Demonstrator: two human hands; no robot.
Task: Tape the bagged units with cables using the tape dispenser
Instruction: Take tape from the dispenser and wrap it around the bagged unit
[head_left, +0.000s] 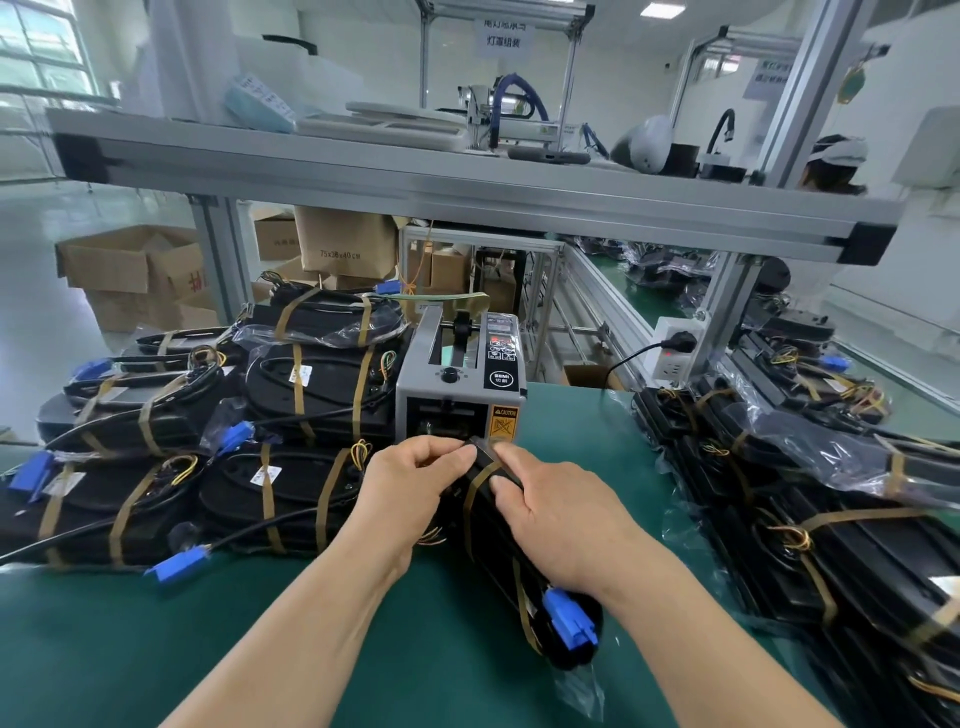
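Fingers (453, 456) of L hand (415, 486), R hand (553, 514) curled round bagged unit (483, 527); blue cable plug (569, 621) inside.

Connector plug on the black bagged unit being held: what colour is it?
Blue plastic connector plug, best in head view.

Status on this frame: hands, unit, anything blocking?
Left hand, right hand hold the bagged unit, pressing tape strip round its far end. Tape dispenser just behind. Nothing in the way.
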